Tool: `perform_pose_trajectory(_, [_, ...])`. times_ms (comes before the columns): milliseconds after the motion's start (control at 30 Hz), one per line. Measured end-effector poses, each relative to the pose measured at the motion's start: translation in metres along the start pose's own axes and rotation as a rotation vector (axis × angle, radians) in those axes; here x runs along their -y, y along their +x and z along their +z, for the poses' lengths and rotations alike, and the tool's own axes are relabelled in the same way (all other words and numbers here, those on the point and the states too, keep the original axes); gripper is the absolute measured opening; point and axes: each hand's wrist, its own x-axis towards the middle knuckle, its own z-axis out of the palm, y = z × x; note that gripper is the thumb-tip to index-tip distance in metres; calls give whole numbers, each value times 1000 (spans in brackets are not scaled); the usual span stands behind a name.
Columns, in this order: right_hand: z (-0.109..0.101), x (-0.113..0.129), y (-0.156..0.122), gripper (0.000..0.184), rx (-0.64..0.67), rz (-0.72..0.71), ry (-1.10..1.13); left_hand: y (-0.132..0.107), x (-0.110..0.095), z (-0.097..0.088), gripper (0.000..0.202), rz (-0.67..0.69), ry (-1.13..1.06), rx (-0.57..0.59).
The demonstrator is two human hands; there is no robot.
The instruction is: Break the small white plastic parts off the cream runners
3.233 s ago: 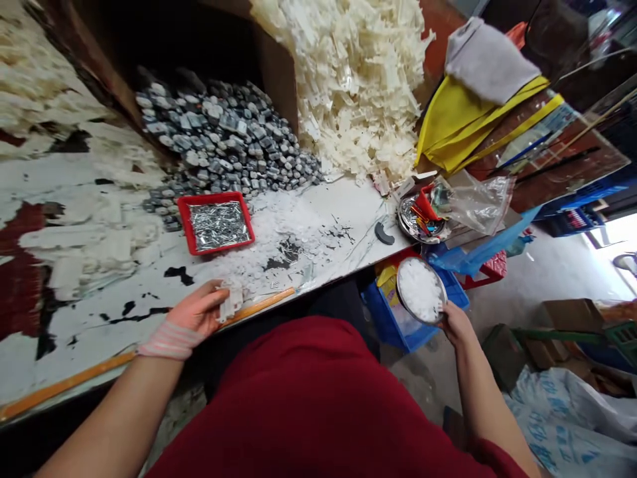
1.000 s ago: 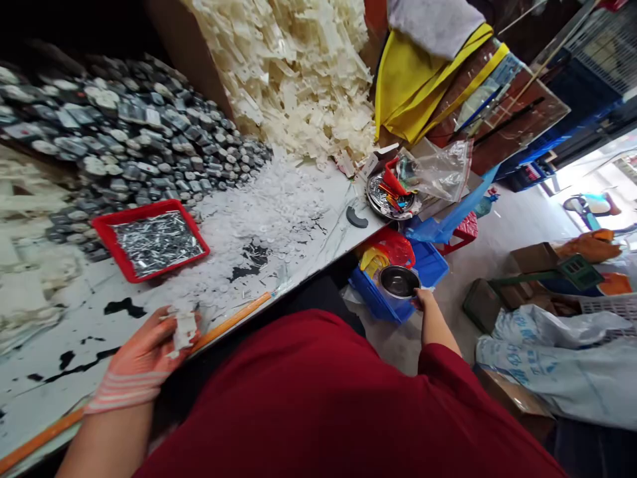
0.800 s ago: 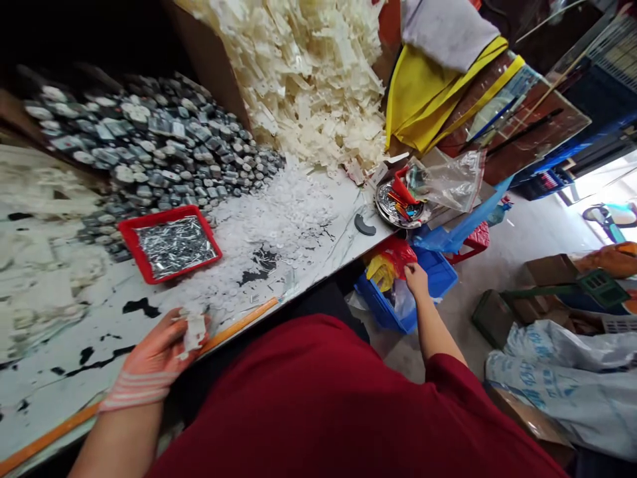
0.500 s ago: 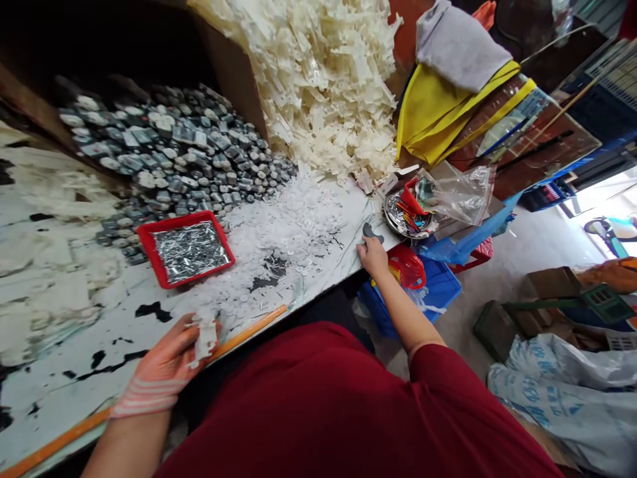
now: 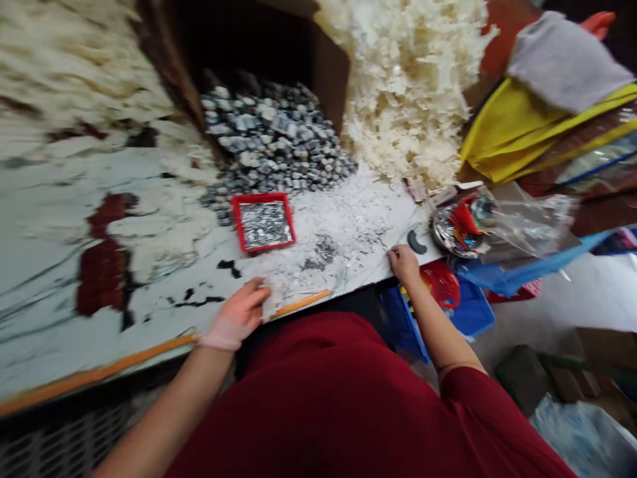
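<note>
My left hand point(image 5: 243, 305), in a pale pinkish glove, is closed on a white plastic piece point(image 5: 271, 300) at the front edge of the workbench. The piece is blurred. To the right, my bare right hand point(image 5: 405, 264) rests at the table edge with its fingers curled together; whatever may be in them is hidden. Just beyond it lies a dark grey curved piece point(image 5: 416, 243), apart from the fingers. Small white plastic bits point(image 5: 343, 212) spread over the tabletop between the hands. A red tray point(image 5: 235, 226) of thin metal pins stands behind my left hand.
Many grey-and-white small parts point(image 5: 269, 139) spill from a cardboard box point(image 5: 332, 79). Cream plastic pieces point(image 5: 408, 99) are heaped beside it. A metal bowl point(image 5: 440, 232) of mixed small items is at right, above a blue crate point(image 5: 478, 312). An orange strip point(image 5: 303, 304) runs along the edge.
The view has swung left, so the bench appears shifted right. My right hand has come away from the grey curved piece, which stays on the table. The left still holds the white piece.
</note>
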Motion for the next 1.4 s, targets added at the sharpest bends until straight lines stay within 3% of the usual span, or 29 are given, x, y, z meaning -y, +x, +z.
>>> perform_pose_trajectory(67, [2,21,3,20,22,38,141,0,0,8,24,99,76,10])
perform_pose_trajectory(100, [4,36,4,22,43,51,247,2,0,13,24,82,54,49])
perform_pose_trajectory(267, [33,143,-5,23,341,-103,806,9,-4,44,28,18,-37,52])
perform_pose_trajectory(367, [51,192,-16,20,392,-281,866,10,-8,49,25,20,2,28])
perform_pose_trajectory(433, [60,208,-21,19,352,-426,806,11,-10,47,25,30,31,17])
perform_pose_trajectory(633, [66,211,-24,12,245,-829,502,11,-19,37,22,39,15,-21])
perform_pose_trajectory(867, [61,209,-22,16,240,-933,335,12,-22,34,19,41,14,26])
perform_pose_trajectory(967, [60,211,-23,16,280,-884,368,12,-22,32,23,67,39,62])
perform_pose_trajectory(1067, [59,212,-23,18,359,-653,508,10,-22,31,31,90,104,79])
perform_pose_trajectory(1167, [56,212,-16,36,543,-415,608,8,-20,30,31,137,204,36])
perform_pose_trajectory(1233, [52,213,-3,41,752,-406,615,8,-18,29,26,143,221,63])
perform_pose_trajectory(1300, [47,217,22,35,894,-491,598,7,-17,27,22,134,186,126])
perform_pose_trajectory(1333, [45,221,39,30,883,-531,571,6,-17,26,21,128,155,155])
perform_pose_trajectory(1400, [41,234,76,21,642,-541,442,4,-19,23,20,105,108,185])
